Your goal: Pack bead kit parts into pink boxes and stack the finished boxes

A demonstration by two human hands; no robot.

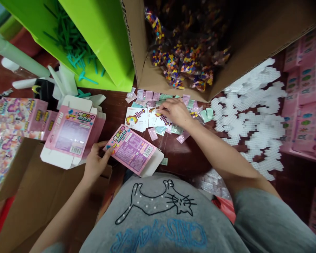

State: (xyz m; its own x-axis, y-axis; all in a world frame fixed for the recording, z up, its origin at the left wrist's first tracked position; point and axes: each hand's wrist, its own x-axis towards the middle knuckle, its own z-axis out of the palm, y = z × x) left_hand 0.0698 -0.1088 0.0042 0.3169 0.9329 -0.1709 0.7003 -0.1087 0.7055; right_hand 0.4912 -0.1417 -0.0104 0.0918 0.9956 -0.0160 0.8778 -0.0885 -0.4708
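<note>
My left hand [96, 161] grips the near corner of a small pink printed box [133, 150] that lies tilted on the dark wooden table, its end flap open. My right hand [175, 110] reaches forward and pinches the edge of white instruction cards [137, 118] printed with a pixel pattern. Small pastel packets [152, 95] are scattered around that hand.
A stack of flat pink boxes [73, 131] lies left, beside finished colourful boxes [18, 112]. A large cardboard carton [252, 45] holds bags of coloured beads [184, 66]. A green box [100, 42] holds teal tools. White pegboards [252, 116] and more pink boxes [308, 95] lie right.
</note>
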